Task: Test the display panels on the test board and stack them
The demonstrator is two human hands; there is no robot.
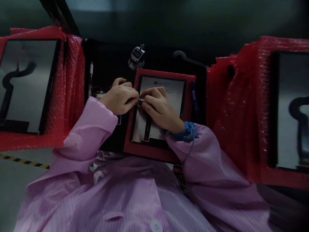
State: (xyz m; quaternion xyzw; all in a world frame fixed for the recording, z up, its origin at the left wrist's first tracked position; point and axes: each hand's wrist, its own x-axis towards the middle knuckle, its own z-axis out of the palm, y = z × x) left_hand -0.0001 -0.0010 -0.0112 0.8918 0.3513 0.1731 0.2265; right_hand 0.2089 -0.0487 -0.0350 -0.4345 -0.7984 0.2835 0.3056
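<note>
A flat display panel [166,93] lies on a red bubble-wrap sheet [190,111] in front of me. From its lower edge a black flex cable [147,127] runs up beneath my right hand. My right hand [160,108] is closed in a pinch, with the dark end of the flex cable at its thumb and fingertips. My left hand [122,98] is closed too, at the panel's left edge. Its fingertips meet those of the right hand at the cable end; whatever small thing they pinch is hidden. A blue wrist band [187,131] circles my right wrist.
Stacked red bubble wrap holds another panel on the left [31,80] and on the right [292,90]. Behind the work stands a metal tally counter [136,57]. A white-tipped pen [91,75] and a blue pen [194,96] flank the middle panel.
</note>
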